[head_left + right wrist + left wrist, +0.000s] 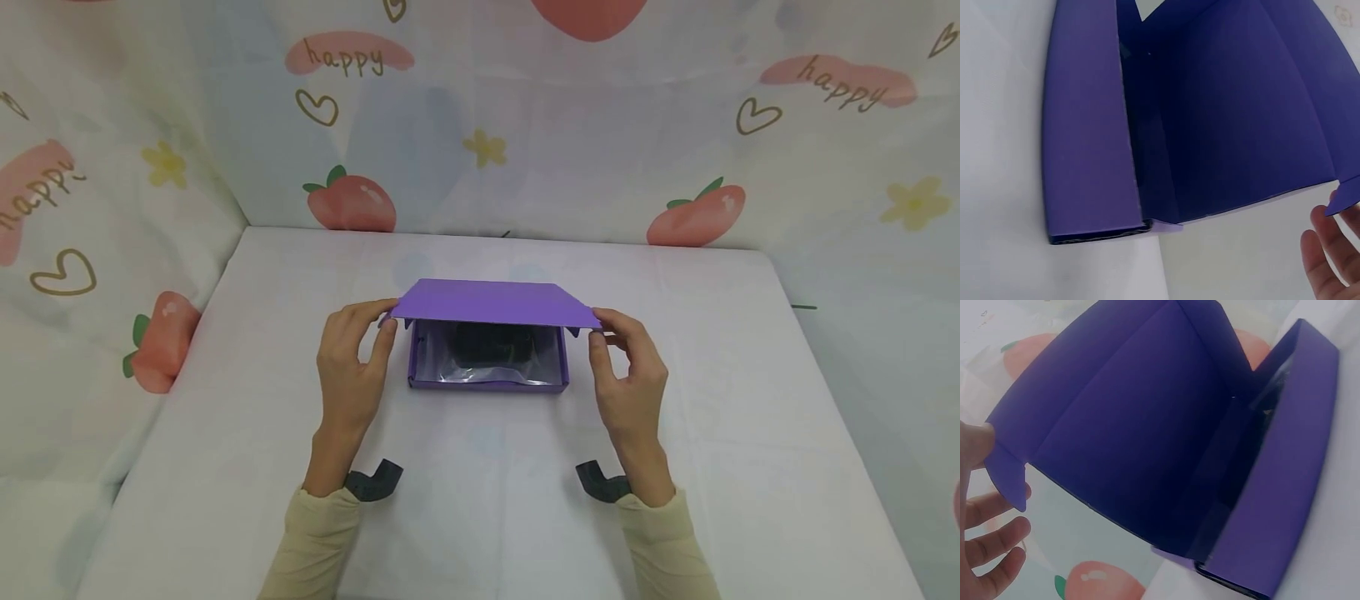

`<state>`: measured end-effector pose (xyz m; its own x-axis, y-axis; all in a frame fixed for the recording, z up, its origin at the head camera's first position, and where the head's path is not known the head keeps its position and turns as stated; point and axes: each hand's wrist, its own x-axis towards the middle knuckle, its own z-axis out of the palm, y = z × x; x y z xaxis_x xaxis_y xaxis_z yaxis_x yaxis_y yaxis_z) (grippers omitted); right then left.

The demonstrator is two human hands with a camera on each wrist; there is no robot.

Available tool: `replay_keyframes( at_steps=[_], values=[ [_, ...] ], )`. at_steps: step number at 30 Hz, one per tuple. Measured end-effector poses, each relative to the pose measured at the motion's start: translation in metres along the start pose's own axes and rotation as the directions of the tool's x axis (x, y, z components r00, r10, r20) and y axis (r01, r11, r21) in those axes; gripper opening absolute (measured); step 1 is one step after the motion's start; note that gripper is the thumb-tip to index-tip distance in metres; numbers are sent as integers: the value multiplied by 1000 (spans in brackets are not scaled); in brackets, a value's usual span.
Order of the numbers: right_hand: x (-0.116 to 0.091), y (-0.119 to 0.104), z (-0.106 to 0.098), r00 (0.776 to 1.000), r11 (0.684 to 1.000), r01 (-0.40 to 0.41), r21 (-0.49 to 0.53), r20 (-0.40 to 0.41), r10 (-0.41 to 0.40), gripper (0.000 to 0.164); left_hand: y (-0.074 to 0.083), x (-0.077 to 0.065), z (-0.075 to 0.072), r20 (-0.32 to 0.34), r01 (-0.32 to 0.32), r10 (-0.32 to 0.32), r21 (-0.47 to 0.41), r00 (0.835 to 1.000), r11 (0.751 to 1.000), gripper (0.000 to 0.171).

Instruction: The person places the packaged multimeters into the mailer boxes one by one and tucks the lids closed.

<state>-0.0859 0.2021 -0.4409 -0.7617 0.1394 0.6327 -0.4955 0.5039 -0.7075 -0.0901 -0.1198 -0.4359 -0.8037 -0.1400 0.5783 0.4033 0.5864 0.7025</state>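
Observation:
A purple cardboard box sits mid-table in the head view, its hinged lid raised partway. Inside lies a dark object in clear plastic wrapping; the lid's shade hides its kind. My left hand pinches the lid's left front corner between thumb and finger. At the right front corner, my right hand holds the lid the same way. Small tabs hang from the lid's front corners, as the left wrist view shows. In the right wrist view, fingers lie by the other tab.
A white cloth covers the table. Patterned fabric with strawberries, hearts and flowers hangs behind and on both sides. Dark curved pieces stick out from each wrist near the pale yellow sleeves.

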Motion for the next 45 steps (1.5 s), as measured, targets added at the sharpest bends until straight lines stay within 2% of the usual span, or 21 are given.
replay_keyframes(
  at_steps=[8,17,32,40,45],
  values=[
    [-19,-1,-2,1000,999,-32,-25,0,32,33,-2,-19,-4,47,30,-30,6,998,1000,26],
    [-37,-7,2,998,998,-60,15,-12,60,34,-5,-39,-4,69,73,-72,-15,995,997,26],
    [-62,-11,2,995,994,-104,17,15,103,37,-10,-66,0,60,113,-112,-23,992,993,30],
    [-80,5,1,988,988,-153,29,41,152,41,-14,-76,1,62,108,-108,5,992,994,36],
    [-88,7,1,983,982,-179,58,58,176,41,-16,-85,1,83,132,-133,18,988,991,39]
  ],
)
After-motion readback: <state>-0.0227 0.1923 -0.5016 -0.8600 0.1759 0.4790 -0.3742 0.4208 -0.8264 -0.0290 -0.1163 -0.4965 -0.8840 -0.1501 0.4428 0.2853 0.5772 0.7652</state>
